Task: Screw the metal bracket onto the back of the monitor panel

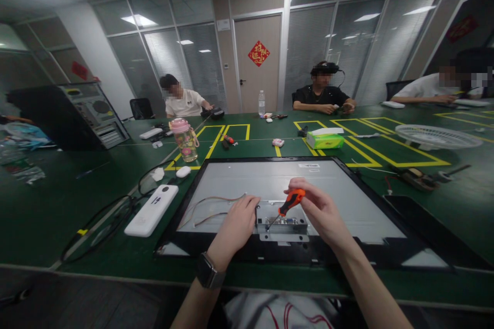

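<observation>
A flat monitor panel [216, 180] lies face down on the green table, its grey back up and a black frame around it. At its near middle is a metal port bracket [303, 227] with a row of connectors. My left hand [240, 221], wearing a watch, grips the bracket's left side with its fingers close together; the thumb is hidden. In my right hand [318, 211], the fingers are closed on the handle of an orange-and-black screwdriver [292, 201]. Its shaft slants down left, the tip at the connector row. Loose thin wires [210, 199] lie on the panel's left.
Left of the panel are a white power bank [152, 211], black cables [110, 223] and a pink-lidded bottle [187, 141]. Beyond it lie a green tissue pack [324, 140] and a white fan grille [436, 135]. A computer tower [90, 113] stands far left. Several people sit across the table.
</observation>
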`<move>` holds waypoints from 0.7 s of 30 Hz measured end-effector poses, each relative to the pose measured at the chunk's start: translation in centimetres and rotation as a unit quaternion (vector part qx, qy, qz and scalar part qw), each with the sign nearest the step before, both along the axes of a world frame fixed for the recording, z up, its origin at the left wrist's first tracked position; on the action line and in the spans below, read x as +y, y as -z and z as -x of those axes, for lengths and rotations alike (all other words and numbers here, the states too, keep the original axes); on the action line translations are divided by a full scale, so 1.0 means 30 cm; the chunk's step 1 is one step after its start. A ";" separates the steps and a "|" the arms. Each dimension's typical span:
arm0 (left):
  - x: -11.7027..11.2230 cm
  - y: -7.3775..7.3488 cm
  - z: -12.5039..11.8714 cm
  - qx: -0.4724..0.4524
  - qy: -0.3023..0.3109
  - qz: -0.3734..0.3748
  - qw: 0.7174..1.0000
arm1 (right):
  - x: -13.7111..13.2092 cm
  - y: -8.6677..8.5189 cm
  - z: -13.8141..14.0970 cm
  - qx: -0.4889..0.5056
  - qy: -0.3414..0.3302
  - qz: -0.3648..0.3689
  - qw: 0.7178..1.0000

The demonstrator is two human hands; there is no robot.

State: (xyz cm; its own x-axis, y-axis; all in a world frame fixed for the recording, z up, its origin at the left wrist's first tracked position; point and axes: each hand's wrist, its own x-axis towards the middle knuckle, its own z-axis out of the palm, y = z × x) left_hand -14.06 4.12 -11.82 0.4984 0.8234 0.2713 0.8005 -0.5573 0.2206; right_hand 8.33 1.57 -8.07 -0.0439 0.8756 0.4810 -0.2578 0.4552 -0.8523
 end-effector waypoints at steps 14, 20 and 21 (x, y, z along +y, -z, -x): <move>-0.003 -0.003 -0.002 -0.010 -0.001 -0.002 1.000 | -0.009 -0.006 0.012 0.024 -0.045 0.016 0.999; 0.000 0.002 0.000 -0.006 0.002 -0.002 1.000 | 0.000 0.006 -0.002 -0.027 0.051 -0.028 0.998; 0.000 0.003 0.001 -0.006 0.002 -0.002 1.000 | 0.000 0.007 -0.004 -0.033 0.056 -0.035 0.997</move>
